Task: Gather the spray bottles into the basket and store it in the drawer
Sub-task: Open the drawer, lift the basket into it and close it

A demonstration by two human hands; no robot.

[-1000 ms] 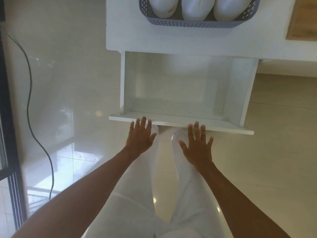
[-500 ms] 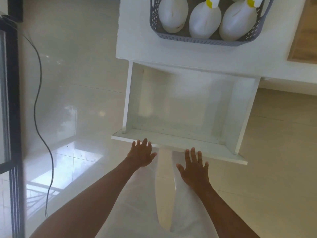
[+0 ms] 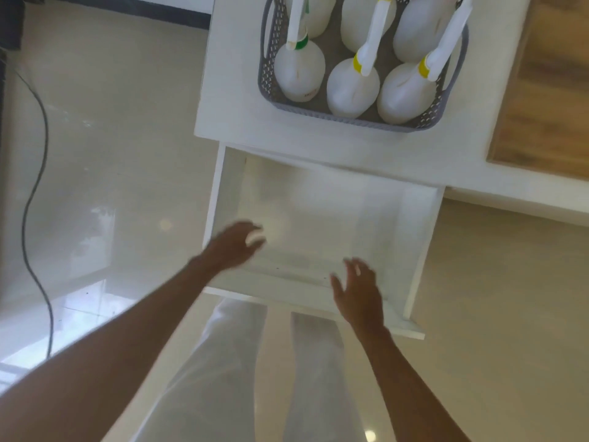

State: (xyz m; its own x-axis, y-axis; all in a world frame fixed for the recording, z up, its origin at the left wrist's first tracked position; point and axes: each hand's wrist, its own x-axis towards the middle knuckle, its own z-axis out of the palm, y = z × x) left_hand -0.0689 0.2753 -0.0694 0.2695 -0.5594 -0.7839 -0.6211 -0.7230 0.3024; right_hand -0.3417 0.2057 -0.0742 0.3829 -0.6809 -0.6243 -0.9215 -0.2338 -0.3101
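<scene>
Six bottles (image 3: 299,74) stand upright in the basket (image 3: 350,121), which sits at the bench's (image 3: 236,90) front edge, just above the open drawer (image 3: 318,212). Your left hand (image 3: 234,245) and right hand (image 3: 358,293) hover over the drawer, empty, fingers (image 3: 352,266) apart and relaxed. Expect a heavy, tippy load if the bottles are full; the plastic mesh may flex. Take both end handles (image 3: 265,33) and lift level.
</scene>
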